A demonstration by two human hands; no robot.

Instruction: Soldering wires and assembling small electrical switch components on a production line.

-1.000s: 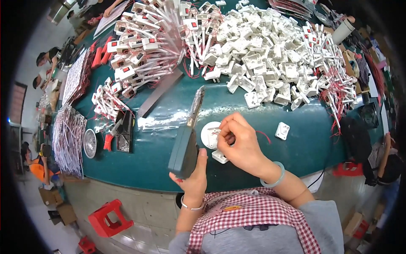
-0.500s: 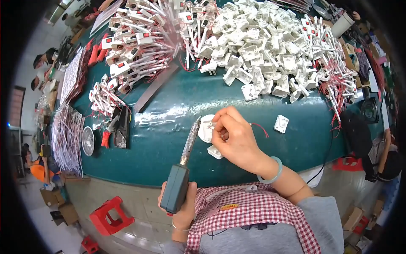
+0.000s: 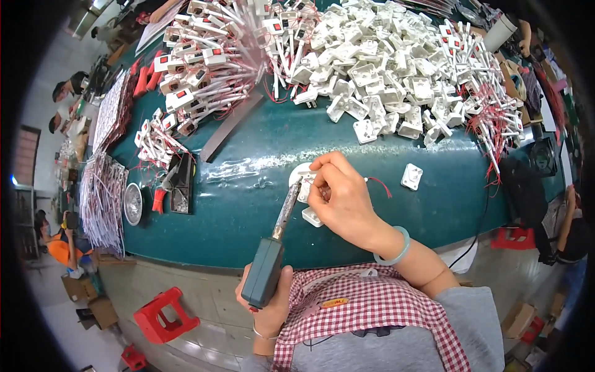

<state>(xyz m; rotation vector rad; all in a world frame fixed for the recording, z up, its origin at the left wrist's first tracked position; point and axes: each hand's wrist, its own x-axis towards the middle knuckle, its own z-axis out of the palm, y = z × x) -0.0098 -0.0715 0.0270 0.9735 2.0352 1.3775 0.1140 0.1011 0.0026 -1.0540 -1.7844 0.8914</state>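
My left hand [image 3: 268,304] is wrapped round the grey-green handle of a soldering iron [image 3: 263,271]. Its long, stained metal barrel points away from me, with the tip at the white plastic part [image 3: 304,193] beside my right fingertips. My right hand [image 3: 344,197] is closed in a pinch over that part, and its fingers hide what they hold. Under the part lies a round white piece [image 3: 296,172]. A short red wire [image 3: 381,185] sticks out to the right from behind my right hand. Just below my fingers a small white housing [image 3: 312,216] rests on the green table.
A single white housing [image 3: 411,177] lies to the right. White housings [image 3: 378,62] are heaped at the back, beside wired switch assemblies [image 3: 204,68]. A metal bar [image 3: 229,129], a metal bowl [image 3: 132,204] and a dark tray [image 3: 181,186] sit left. A red stool [image 3: 166,315] stands on the floor.
The iron's tip has shifted slightly right, from the edge of the round piece onto the white part by my right fingers. My right hand keeps its pinch, nearly in place.
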